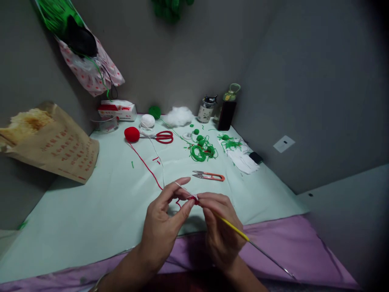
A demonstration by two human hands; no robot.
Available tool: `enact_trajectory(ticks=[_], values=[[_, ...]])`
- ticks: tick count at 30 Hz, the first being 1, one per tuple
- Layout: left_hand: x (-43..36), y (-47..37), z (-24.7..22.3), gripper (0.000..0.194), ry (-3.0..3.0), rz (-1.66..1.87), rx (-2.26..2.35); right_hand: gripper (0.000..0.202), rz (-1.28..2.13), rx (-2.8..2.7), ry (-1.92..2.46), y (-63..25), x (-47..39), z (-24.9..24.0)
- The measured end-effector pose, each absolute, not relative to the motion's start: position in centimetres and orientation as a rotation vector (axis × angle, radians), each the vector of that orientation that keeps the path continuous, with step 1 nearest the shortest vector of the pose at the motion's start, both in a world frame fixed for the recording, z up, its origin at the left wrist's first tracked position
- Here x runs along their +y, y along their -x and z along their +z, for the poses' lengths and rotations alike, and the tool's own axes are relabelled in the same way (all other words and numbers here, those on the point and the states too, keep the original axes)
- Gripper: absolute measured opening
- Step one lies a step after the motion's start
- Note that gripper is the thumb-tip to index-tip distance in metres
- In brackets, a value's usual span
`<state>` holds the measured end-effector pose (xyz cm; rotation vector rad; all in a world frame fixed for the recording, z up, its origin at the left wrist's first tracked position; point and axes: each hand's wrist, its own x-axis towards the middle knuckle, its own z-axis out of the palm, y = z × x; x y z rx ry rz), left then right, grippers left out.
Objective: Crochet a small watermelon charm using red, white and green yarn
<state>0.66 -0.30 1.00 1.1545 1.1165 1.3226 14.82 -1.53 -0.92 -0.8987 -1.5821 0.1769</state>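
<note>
Near the table's front edge, my left hand (164,223) pinches a small red and white crochet piece (193,198), with white yarn looped over its raised forefinger. My right hand (223,227) is closed on a crochet hook (234,228) with a yellow grip, its metal shaft slanting down to the right; the fingertips meet the piece, and the tip at the work is hidden. A red yarn strand (148,168) runs back to the red ball (131,134). The white ball (147,121) lies behind it. Orange thread snips (209,175) rest just beyond my hands.
Red-handled scissors (164,137), green yarn pieces (199,152) and white stuffing (179,117) lie farther back. A paper bag (67,148) stands left. A tissue box (118,110), a tin (206,110) and a bottle (231,94) line the back. White paper (243,161) lies right.
</note>
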Motion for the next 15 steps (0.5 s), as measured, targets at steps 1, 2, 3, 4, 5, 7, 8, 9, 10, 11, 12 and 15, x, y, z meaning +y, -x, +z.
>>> enact_trajectory(ticks=[1, 2, 3, 4, 5, 7, 8, 9, 10, 11, 12, 15], values=[[-0.3, -0.7, 1.0, 0.037, -1.097, 1.304, 1.083, 0.036, 0.151, -1.588, 0.906, -14.9, -1.5, -1.2], [-0.3, -0.8, 1.1, 0.04, -1.03, 1.273, 1.035, 0.037, 0.108, -1.608, 0.911, -15.0, -1.6, -1.6], [-0.3, -0.8, 1.2, 0.042, -0.955, 1.226, 0.973, 0.038, 0.052, -1.643, 0.91, -15.2, -1.5, -1.9], [-0.2, -0.7, 1.4, 0.043, -0.872, 1.164, 0.901, 0.039, 0.001, -1.685, 0.9, -15.5, -1.5, -2.2], [-0.1, -0.6, 1.5, 0.044, -0.788, 1.094, 0.829, 0.04, -0.028, -1.724, 0.878, -15.7, -1.4, -2.4], [0.2, -0.2, 1.7, 0.046, -0.643, 0.974, 0.715, 0.039, 0.051, -1.771, 0.837, -16.3, -1.3, -2.4], [0.4, 0.0, 1.7, 0.047, -0.598, 0.942, 0.688, 0.037, 0.149, -1.759, 0.829, -16.5, -1.2, -2.2], [0.5, 0.4, 1.7, 0.047, -0.576, 0.927, 0.683, 0.033, 0.267, -1.719, 0.832, -16.7, -1.1, -1.9], [0.7, 0.7, 1.7, 0.046, -0.579, 0.93, 0.695, 0.029, 0.383, -1.66, 0.837, -16.9, -1.0, -1.6], [0.8, 0.9, 1.6, 0.044, -0.602, 0.941, 0.718, 0.025, 0.487, -1.587, 0.841, -17.0, -0.9, -1.3], [0.9, 1.2, 1.5, 0.042, -0.638, 0.957, 0.746, 0.022, 0.576, -1.509, 0.838, -17.1, -0.9, -1.0], [0.7, 1.3, 1.3, 0.036, -0.786, 1.001, 0.795, 0.018, 0.789, -1.336, 0.774, -17.1, -0.9, -0.4]])
